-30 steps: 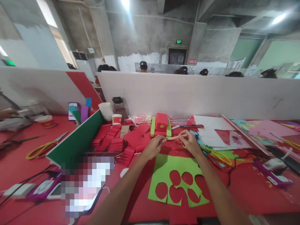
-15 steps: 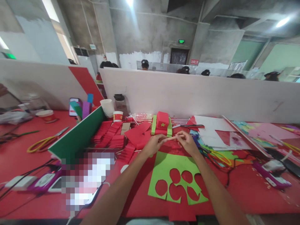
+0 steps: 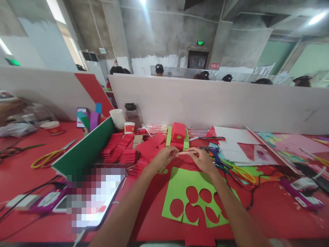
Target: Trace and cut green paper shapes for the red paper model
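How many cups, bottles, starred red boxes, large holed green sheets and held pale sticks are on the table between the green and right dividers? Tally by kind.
Cups: 2 (white cup, red-and-white cup)
Drink bottle: 1
Starred red box: 1
Large holed green sheet: 1
Held pale stick: 1
Total: 6

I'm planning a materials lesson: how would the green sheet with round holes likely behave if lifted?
The green sheet would probably droop, as it looks thin and lies flat on the red table. It seems light, with several holes cut out. Where cuts break through its near edge, loose corners may snag or tear.
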Demonstrator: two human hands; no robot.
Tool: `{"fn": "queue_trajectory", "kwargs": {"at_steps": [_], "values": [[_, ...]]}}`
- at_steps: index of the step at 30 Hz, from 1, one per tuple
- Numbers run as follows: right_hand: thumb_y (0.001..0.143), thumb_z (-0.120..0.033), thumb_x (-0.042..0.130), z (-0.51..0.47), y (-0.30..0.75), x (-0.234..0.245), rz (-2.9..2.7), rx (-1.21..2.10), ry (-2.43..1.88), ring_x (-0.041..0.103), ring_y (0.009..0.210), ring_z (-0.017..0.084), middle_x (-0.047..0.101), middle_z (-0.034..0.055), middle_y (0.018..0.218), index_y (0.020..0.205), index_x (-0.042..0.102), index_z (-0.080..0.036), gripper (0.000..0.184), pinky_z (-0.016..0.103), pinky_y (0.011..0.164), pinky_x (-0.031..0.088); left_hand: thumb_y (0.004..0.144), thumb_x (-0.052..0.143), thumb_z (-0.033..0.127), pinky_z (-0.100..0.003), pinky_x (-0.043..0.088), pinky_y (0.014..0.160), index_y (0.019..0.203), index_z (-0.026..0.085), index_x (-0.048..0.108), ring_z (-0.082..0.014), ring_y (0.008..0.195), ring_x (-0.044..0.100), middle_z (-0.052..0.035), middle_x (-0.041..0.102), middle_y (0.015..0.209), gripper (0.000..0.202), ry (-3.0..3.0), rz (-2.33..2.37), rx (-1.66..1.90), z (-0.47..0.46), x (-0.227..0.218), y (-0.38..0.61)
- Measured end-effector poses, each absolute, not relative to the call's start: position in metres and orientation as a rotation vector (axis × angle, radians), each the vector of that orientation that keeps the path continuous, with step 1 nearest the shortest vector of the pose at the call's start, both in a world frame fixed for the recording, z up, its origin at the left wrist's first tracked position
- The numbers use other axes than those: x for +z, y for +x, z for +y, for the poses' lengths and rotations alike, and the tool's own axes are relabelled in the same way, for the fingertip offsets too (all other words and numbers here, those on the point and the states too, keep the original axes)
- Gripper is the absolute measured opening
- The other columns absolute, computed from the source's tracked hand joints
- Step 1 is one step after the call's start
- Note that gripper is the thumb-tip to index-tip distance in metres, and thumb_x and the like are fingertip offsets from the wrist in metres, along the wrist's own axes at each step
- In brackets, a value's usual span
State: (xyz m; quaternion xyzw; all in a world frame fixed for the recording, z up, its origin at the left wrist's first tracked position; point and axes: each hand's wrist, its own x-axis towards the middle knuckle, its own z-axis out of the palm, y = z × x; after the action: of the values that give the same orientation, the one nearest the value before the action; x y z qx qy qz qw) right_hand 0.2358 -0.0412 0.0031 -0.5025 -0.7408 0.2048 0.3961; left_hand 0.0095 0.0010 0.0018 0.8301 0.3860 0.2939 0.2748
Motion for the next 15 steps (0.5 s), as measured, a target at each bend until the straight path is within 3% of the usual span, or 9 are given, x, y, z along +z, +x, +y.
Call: {"fn": "queue_trajectory", "kwargs": {"at_steps": [3, 6, 9, 15], "values": [[0.093, -0.023, 0.05, -0.04, 0.233, -0.004, -2.0, 0.251, -1.374, 0.067, 0.099, 0.024, 0.075, 0.0083, 0.109, 0.11, 0.073, -0.021, 0.028, 0.035, 0.089, 0.049, 0.085, 0.062, 0.03, -0.034, 0.048, 0.087, 0.099, 0.018, 0.069, -0.0233, 0.097, 0.062, -0.0106, 0.068, 0.106, 0.02, 2.418, 1.149, 0.634, 0.0, -0.001, 0.004], [0.088, -0.011, 0.05, -0.036, 0.234, -0.014, -2.163, 0.122, -1.449, 0.064, 0.105, 0.024, 0.073, 0.0089, 0.117, 0.118, 0.071, -0.022, 0.038, 0.036, 0.096, 0.044, 0.081, 0.067, 0.032, -0.033, 0.048, 0.087, 0.097, 0.02, 0.068, -0.0246, 0.098, 0.062, -0.0099, 0.067, 0.105, 0.02, 2.509, 1.05, 0.416, -0.004, -0.004, 0.002], [0.086, -0.008, 0.052, -0.034, 0.238, -0.017, -2.239, 0.073, -1.522, 0.064, 0.104, 0.025, 0.073, 0.0093, 0.114, 0.116, 0.072, -0.021, 0.039, 0.035, 0.095, 0.044, 0.077, 0.072, 0.036, -0.031, 0.048, 0.084, 0.098, 0.021, 0.068, -0.0255, 0.098, 0.063, -0.009, 0.068, 0.105, 0.027, 2.53, 0.994, 0.288, -0.008, -0.005, 0.001], [0.088, -0.011, 0.052, -0.035, 0.25, -0.011, -2.175, 0.088, -1.593, 0.067, 0.097, 0.024, 0.075, 0.0071, 0.105, 0.105, 0.073, -0.022, 0.029, 0.032, 0.087, 0.045, 0.074, 0.07, 0.024, -0.027, 0.047, 0.074, 0.093, 0.021, 0.069, -0.0224, 0.089, 0.063, -0.0072, 0.07, 0.099, 0.02, 2.487, 1.002, 0.188, -0.011, 0.0, 0.001]]}}
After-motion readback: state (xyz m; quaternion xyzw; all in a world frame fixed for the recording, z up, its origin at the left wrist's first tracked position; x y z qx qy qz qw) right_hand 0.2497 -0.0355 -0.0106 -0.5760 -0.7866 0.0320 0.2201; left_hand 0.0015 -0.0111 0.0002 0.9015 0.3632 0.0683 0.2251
